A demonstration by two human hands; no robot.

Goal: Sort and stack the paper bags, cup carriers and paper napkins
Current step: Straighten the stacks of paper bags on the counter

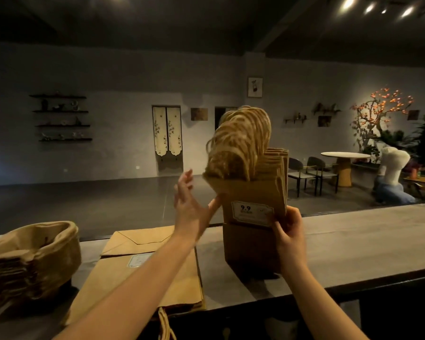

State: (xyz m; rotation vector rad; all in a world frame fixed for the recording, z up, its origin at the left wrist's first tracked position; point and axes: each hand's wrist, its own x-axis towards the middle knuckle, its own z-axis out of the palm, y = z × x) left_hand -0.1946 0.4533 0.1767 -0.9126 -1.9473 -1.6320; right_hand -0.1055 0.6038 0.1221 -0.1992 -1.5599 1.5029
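We stand a bundle of handled paper bags (253, 200) upright on the desk (353, 241). Our right hand (288, 231) grips its right edge, and our left hand (190, 204), fingers straight, meets its left edge. Flat paper bags (142, 273) on the left reach the near desk edge, and the desk top runs on rightward past the bundle.

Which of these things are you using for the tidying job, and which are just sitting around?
For the job: upright bag bundle, held by the right hand, left hand beside it; flat bags; brown paper pile.
Just around: round table, chairs, lit tree, wall shelves.
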